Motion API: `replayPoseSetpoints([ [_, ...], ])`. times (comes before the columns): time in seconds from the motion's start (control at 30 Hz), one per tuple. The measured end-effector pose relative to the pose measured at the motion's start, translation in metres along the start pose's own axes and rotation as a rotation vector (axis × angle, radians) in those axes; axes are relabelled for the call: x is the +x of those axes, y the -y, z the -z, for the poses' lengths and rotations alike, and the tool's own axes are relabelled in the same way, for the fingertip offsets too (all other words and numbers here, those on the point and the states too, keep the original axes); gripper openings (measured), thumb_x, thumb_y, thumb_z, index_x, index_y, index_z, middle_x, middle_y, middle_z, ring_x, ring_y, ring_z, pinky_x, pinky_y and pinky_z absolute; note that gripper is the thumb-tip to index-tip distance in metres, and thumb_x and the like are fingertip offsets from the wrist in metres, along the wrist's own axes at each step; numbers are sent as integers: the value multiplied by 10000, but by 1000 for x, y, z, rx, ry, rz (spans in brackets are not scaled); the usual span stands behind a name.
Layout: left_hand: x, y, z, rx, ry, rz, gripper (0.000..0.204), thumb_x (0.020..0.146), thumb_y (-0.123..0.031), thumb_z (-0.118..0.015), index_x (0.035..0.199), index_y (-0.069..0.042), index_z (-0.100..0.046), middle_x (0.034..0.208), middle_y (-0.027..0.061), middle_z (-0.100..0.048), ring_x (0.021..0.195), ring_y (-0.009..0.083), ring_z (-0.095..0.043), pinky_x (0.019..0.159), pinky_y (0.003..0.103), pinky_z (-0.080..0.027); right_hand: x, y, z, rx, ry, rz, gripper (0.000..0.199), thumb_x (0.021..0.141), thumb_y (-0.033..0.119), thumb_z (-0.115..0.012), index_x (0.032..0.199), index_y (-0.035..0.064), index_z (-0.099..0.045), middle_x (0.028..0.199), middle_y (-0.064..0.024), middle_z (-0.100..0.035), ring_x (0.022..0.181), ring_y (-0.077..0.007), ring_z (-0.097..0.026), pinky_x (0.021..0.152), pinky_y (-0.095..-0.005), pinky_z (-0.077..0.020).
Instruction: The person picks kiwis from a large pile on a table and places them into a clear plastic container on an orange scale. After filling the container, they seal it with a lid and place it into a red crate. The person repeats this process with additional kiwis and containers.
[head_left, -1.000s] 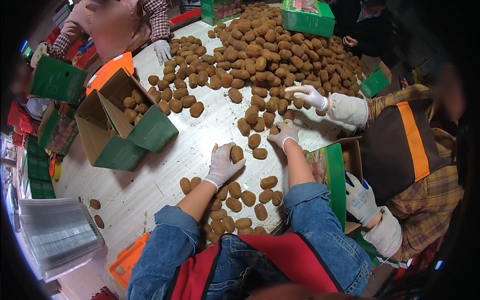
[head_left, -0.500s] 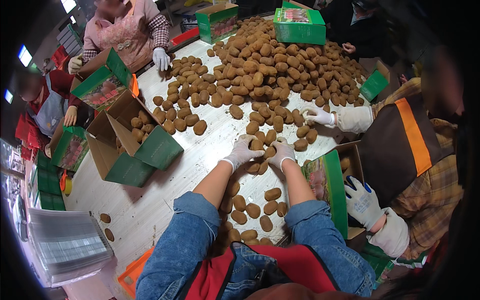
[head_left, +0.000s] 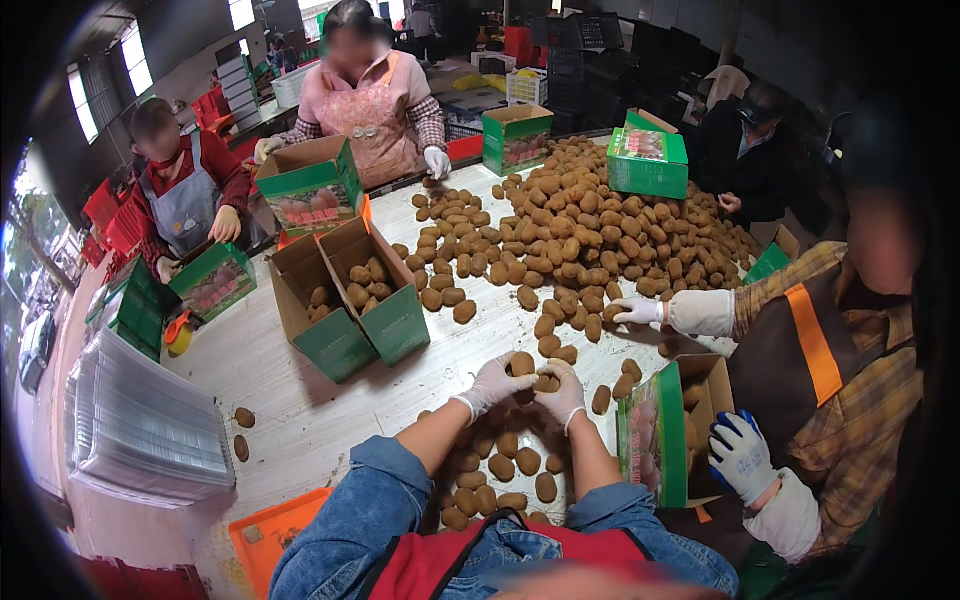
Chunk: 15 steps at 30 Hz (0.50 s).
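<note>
Both my hands wear thin white gloves and are close together over the white table. My left hand point(head_left: 489, 388) is closed around a brown kiwi point(head_left: 522, 364). My right hand point(head_left: 563, 393) curls over another kiwi point(head_left: 547, 382), just beside the first. Below my wrists, between my forearms, lie several loose kiwis point(head_left: 502, 467). A large kiwi heap point(head_left: 590, 215) spreads out beyond my hands. To the left of them stand two joined compartments of an open green carton point(head_left: 400, 325) with kiwis inside.
At right, a co-worker's gloved hand point(head_left: 637, 311) reaches among kiwis, close to my right hand; their other hand steadies a green box point(head_left: 650, 435). Stacked clear plastic trays point(head_left: 150, 415) and an orange crate point(head_left: 280, 535) sit left. Other people work across the table.
The view has tilted up, showing more of the room. My hands have drawn nearer each other and now hold kiwis up from the group they were among.
</note>
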<state>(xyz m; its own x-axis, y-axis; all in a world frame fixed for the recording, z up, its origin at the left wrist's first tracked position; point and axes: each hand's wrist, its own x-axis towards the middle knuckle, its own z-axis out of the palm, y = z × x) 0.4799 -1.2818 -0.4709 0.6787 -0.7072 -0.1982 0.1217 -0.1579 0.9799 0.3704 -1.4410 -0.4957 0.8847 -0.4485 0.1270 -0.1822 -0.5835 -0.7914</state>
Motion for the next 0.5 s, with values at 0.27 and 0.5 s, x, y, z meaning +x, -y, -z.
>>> replayPoseSetpoints([
  [0.27, -43, -28, 26, -425, -376, -258, 444, 879, -187, -808, 1243, -58, -588, 1037, 18, -645, 915, 110, -613, 821, 285, -553, -10, 75, -40, 522, -155, 71, 474, 714, 84, -846, 1152, 35, -672, 1384, -180, -565, 1305, -300, -534, 1129, -394, -403],
  [0.5, -80, -52, 88, -635, -381, -289, 384, 925, -168, -772, 1241, -64, -580, 1057, 21, -636, 917, 114, -634, 795, 282, -563, 1, 132, -76, 1022, 89, -86, 482, 762, 39, -840, 1207, 39, -654, 1437, -143, -528, 1306, -255, -527, 1129, -378, -420],
])
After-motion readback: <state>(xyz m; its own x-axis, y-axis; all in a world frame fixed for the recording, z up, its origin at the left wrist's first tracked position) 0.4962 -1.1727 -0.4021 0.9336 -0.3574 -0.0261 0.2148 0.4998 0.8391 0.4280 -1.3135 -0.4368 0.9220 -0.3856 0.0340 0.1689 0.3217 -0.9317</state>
